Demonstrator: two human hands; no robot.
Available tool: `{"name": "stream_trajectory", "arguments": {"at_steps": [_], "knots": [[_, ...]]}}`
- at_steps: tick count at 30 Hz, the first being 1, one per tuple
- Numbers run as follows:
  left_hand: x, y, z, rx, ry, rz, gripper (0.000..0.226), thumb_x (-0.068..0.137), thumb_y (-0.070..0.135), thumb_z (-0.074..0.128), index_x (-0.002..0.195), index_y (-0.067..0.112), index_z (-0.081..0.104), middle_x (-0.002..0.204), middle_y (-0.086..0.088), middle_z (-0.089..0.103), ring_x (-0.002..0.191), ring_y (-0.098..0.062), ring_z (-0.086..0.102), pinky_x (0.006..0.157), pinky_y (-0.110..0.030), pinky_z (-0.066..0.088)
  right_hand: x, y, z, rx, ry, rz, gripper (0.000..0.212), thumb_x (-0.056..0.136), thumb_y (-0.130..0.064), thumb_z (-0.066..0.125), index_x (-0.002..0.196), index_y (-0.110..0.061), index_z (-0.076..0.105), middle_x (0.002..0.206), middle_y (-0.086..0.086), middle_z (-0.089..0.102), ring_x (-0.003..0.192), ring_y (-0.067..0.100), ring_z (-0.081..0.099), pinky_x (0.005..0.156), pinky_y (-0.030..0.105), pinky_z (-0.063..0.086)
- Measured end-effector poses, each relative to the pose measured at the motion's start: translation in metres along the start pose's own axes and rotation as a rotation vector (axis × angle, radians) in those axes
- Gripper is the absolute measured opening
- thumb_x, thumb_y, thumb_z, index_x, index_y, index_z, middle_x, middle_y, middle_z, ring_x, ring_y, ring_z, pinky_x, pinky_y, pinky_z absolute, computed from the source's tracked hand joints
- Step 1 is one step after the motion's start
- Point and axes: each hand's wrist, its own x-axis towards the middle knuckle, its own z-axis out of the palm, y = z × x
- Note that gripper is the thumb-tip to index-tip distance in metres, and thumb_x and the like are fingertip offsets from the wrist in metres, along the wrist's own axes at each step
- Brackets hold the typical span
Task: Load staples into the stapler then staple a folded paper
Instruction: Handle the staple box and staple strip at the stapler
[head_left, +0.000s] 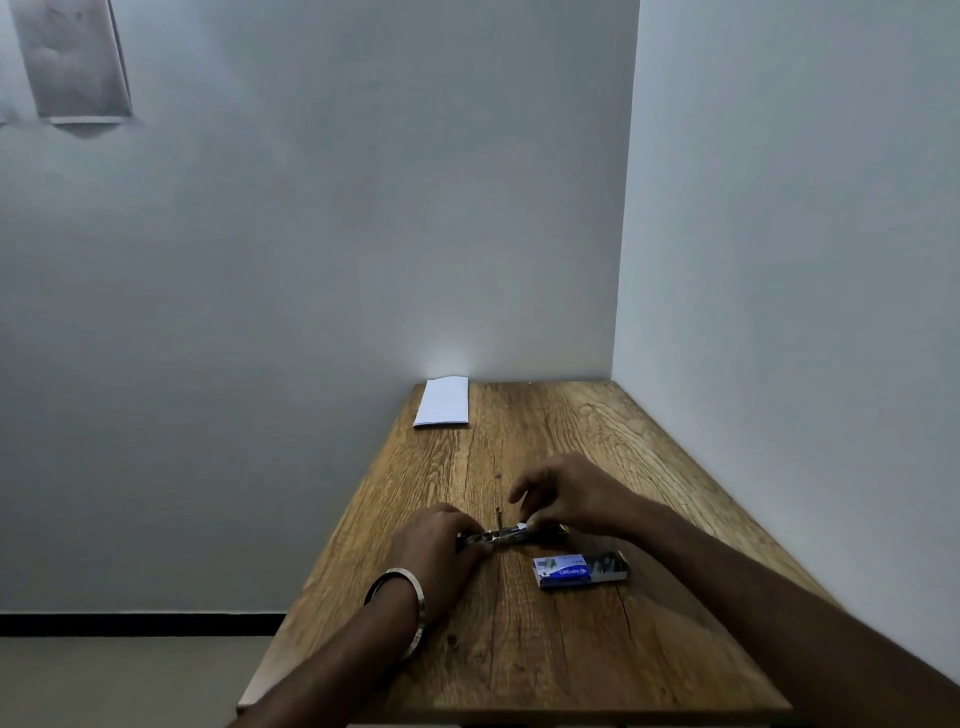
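A small metal stapler (503, 535) lies on the wooden table (545, 649), with a thin rod sticking up from its middle. My left hand (436, 545) grips its left end. My right hand (566, 499) pinches its right end with curled fingers. An open blue box of staples (579, 570) lies just to the right, in front of my right wrist. A folded white paper (443, 401) rests at the far left corner of the table, against the wall.
The table stands in a corner, with one wall along its far edge and another along its right side. Its left edge drops off to the floor. A metal bangle (410, 608) circles my left wrist.
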Motion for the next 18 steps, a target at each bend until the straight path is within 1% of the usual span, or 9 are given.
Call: {"name": "stream_trajectory", "arguments": {"at_steps": [5,11,14,16,18], "knots": [[-0.0002,0.0,0.0006,0.001,0.011,0.004,0.025,0.089,0.043,0.06,0.109,0.032,0.069,0.106,0.014,0.064,0.096,-0.006,0.055,0.083,-0.028,0.05,-0.0018,0.002,0.0035,-0.075,0.01,-0.03,0.031,0.076,-0.003,0.083,0.105,-0.009,0.074,0.094,0.004,0.079,0.081,0.002,0.075,0.079,0.022,0.061],[-0.0002,-0.0006,0.0014,-0.008,0.007,0.003,0.024,0.088,0.043,0.061,0.108,0.033,0.069,0.106,0.014,0.063,0.095,-0.006,0.055,0.083,-0.029,0.051,-0.0048,0.0025,0.0067,-0.165,0.046,-0.088,0.026,0.078,-0.007,0.082,0.102,-0.013,0.076,0.097,0.0,0.078,0.084,0.001,0.074,0.08,0.023,0.061],[0.0001,-0.0006,0.0016,-0.007,0.01,0.004,0.024,0.088,0.044,0.061,0.107,0.033,0.069,0.105,0.014,0.063,0.095,-0.006,0.055,0.083,-0.028,0.051,-0.006,0.0033,0.0069,-0.178,0.028,-0.091,0.022,0.082,-0.006,0.078,0.101,-0.017,0.077,0.098,-0.004,0.078,0.085,0.0,0.072,0.079,0.024,0.062],[0.0002,-0.0004,0.0015,-0.009,0.013,0.005,0.023,0.088,0.044,0.061,0.107,0.033,0.069,0.105,0.014,0.063,0.095,-0.006,0.055,0.083,-0.027,0.05,-0.0072,0.0054,0.0072,-0.165,-0.012,-0.083,0.021,0.084,-0.004,0.075,0.101,-0.017,0.078,0.102,-0.005,0.077,0.089,0.001,0.071,0.081,0.026,0.061],[0.0004,-0.0005,0.0016,-0.007,0.01,0.006,0.024,0.088,0.044,0.061,0.108,0.033,0.069,0.106,0.014,0.063,0.096,-0.005,0.055,0.083,-0.027,0.051,-0.0086,0.0088,0.007,-0.11,-0.025,-0.065,0.023,0.084,-0.001,0.073,0.101,-0.016,0.079,0.11,-0.003,0.075,0.098,0.003,0.069,0.085,0.026,0.059]]}}
